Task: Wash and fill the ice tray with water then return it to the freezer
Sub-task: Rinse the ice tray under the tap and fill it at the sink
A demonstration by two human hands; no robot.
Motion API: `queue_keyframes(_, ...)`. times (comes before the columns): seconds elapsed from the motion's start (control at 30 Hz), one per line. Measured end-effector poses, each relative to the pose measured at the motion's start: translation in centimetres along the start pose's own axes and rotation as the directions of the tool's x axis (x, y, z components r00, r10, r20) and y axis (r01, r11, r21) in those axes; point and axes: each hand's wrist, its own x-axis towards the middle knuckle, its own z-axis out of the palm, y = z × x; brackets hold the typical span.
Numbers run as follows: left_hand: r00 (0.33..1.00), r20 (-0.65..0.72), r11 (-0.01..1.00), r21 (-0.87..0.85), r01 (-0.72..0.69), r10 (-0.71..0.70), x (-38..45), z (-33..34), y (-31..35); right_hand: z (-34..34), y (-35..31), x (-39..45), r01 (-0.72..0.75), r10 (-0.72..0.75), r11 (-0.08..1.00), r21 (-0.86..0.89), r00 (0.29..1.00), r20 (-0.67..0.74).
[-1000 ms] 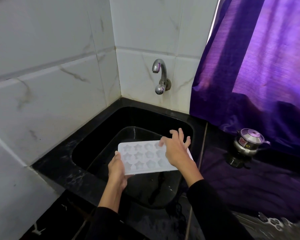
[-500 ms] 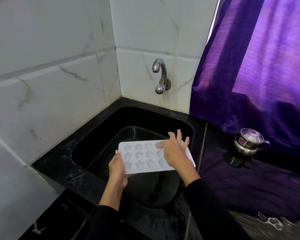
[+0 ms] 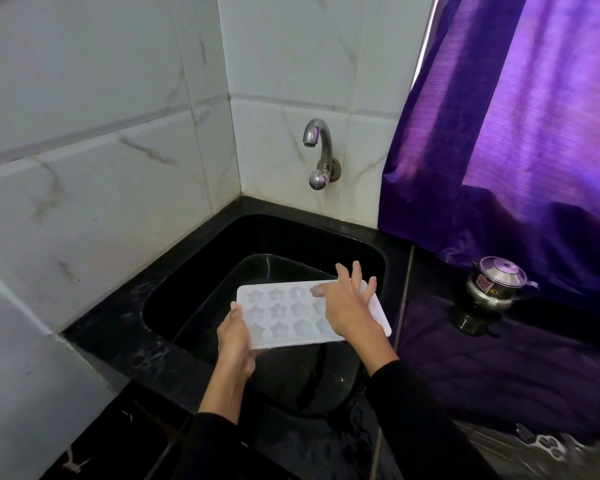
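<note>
Beside sink (image 3: 194,271), kettle (image 3: 492,285) label shows "3".

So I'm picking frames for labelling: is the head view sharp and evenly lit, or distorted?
Head view: the ice tray and both hands are sharp; light through the purple curtain tints the right side; the black sink is nearly featureless; wide-angle bending shows in the wall tiles.

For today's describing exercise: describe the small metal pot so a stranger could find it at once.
Start at the purple curtain on the right. Below its hem, on the dark counter right of the black sink, stands the small metal pot. It alone is shiny steel with a knobbed lid.
</note>
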Motion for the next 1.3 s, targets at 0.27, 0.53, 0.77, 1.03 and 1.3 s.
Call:
queue_keyframes(0.27, 1.000, -0.001, 1.000, 0.013, 0.000, 0.000, 0.0, -0.1, -0.1, 0.0, -0.3, -0.2, -0.016, 0.016, 1.000, -0.006, 1.000, 0.005)
queue_keyframes(0.53, 1.000, 0.014, 1.000, 0.026, 0.007, -0.007, -0.4, -0.1, -0.1, -0.3, -0.7, -0.4, -0.005, 0.010, 0.997, 0.073, 0.998, -0.069)
queue_keyframes(0.77, 1.000, 0.012, 0.999, 0.044, -0.014, 0.013, -0.9, 0.3, -0.1, 0.3, -2.1, -0.9, 0.112, -0.112, 0.994, 0.000, 0.993, -0.040)
queue_keyframes(1.03, 1.000, -0.001, 0.999, 0.043, -0.019, 0.020, -1.0, 0.2, -0.1, 0.0, -2.4, -0.7, 0.093, -0.094, 0.995, -0.027, 0.995, -0.026)
queue_keyframes(1.3, 1.000, -0.006, 0.998, 0.054, -0.016, 0.017, -1.0, 0.3, -0.1, -0.1, -2.1, -0.7, 0.095, -0.095, 0.995, -0.024, 0.995, -0.024)
